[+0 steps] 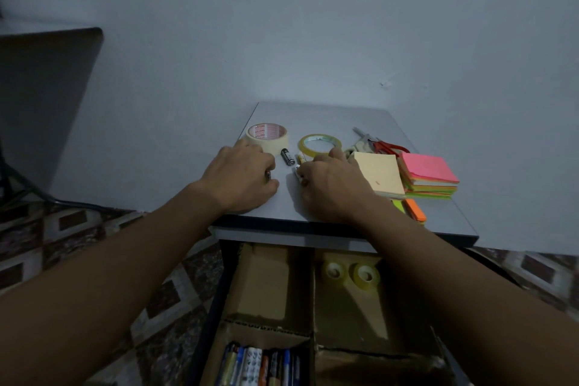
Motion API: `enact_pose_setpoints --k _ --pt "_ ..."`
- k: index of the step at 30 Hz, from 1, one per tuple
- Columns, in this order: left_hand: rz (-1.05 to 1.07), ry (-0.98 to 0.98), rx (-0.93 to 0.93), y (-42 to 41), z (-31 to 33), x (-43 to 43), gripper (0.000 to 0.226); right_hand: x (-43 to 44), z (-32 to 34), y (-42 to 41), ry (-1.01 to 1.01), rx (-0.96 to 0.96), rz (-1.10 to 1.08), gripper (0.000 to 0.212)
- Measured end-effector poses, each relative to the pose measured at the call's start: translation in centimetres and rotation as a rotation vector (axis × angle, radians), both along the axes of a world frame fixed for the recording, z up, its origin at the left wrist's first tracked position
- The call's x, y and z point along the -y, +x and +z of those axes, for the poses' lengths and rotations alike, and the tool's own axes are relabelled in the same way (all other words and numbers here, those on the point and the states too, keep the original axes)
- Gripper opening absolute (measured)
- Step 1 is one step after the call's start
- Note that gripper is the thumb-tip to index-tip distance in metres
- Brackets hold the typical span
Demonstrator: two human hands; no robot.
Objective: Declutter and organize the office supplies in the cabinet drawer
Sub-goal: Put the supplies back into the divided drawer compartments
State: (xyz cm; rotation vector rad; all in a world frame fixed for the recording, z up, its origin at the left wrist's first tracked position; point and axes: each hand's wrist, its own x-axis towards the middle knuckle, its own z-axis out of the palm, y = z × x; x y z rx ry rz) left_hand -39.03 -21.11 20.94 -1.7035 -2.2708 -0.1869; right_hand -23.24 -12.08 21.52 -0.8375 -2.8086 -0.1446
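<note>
- L hand [242, 177]: fingers curled down onto the tabletop [407, 122], thumb & forefinger pinching a small dark cell [268, 178]. Prob. gathering strays to go in w/ the rest.
- R hand [330, 186]: fingers curled too, tips clamped on a white cell [297, 173]. Same job, I'd say.
- Betw. the hands: a black battery [287, 157] lay loose, a pale battery [301, 159] just beside the R fingertips. Neither was picked up yet.
- Just behind: masking tape [266, 136] lay flat by the L knuckles, red print inside its core, too small to read. A yellow tape ring [319, 142] sat behind the R hand.
- Further R: scissors [387, 146], cream note pad [380, 174], pink-topped stack [429, 172], orange/green pads [413, 210]. They were grouped by type, so it looked like staging.
- Below: drawer [216, 307] stood open w/ cardboard dividers [313, 291]. Sorted batteries [260, 367] filled the near-L bay, two small tape rolls [351, 273] the far-R bay. Cell labels weren't legible.
</note>
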Motion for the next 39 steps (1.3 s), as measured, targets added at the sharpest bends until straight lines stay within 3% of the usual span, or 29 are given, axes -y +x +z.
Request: enact_pose_setpoints --k 7,13,28,39 --pt "-0.010 0.023 0.061 0.1 -0.3 0.1 0.037 0.0 -0.1 -0.1 -0.009 -0.019 -0.002 0.029" --pt "0.053 0.019 -0.031 0.5 -0.5 0.1 0.039 -0.3 -0.2 0.1 -0.020 -0.018 -0.008 0.031" --pt "-0.079 0.047 0.180 0.3 -0.5 -0.3 0.025 -0.9 0.0 -0.3 -0.046 -0.043 -0.002 0.027" --pt "-0.170 0.084 0.180 1.7 -0.5 0.2 0.025 -0.1 -0.3 -0.3 0.061 -0.086 -0.012 0.034"
